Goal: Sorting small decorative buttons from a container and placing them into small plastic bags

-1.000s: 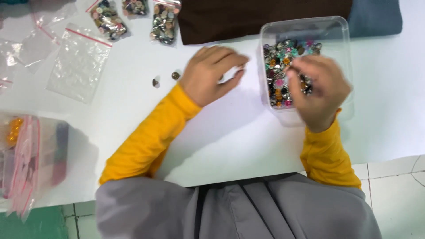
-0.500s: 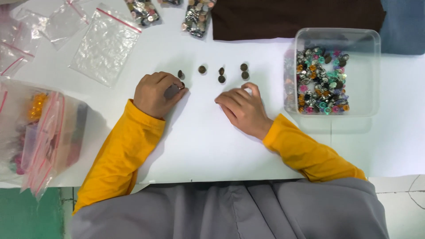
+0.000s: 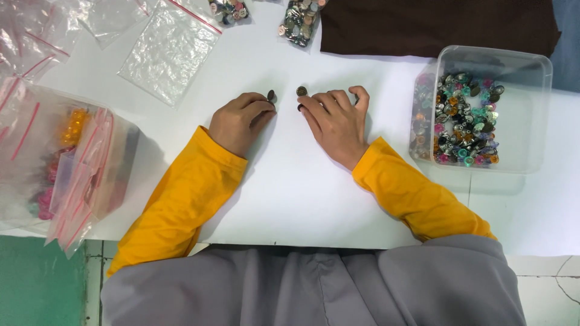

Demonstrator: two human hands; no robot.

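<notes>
Buttons being sorted at mid-table, by the look of it. Left hand (image 3: 238,121) lies knuckles up, fingers curled, thumb and forefinger tips pinching a small dark button (image 3: 271,95) at its far side. Right hand (image 3: 335,121) lies flat just beside it, fingers loosely spread and pressed to the white tabletop (image 3: 302,193); forefinger tip touches a second dark button (image 3: 301,91), and a dark speck under that finger may be a third, cannot tell. No grasp in the right hand, only a fingertip contact. Both buttons sit near the table's middle, well in from the near edge, close together but apart. Clear tub (image 3: 483,108) of mixed coloured buttons stands toward the right edge, near the right hand, not touching it. Brown cloth (image 3: 435,27) lies along the far edge behind the tub. Empty zip bags (image 3: 169,51) lie at the far left corner; two small filled bags (image 3: 299,21) sit at the far edge between them and the cloth. Heap of bags (image 3: 66,157) with orange and pink contents rests at the left edge. Step in hand, as I judge it: gathering matching dark buttons into a group. Next move likely calls for sliding or lifting each button with a light pinch, small and flat as they are, keeping them off the cloth.
</notes>
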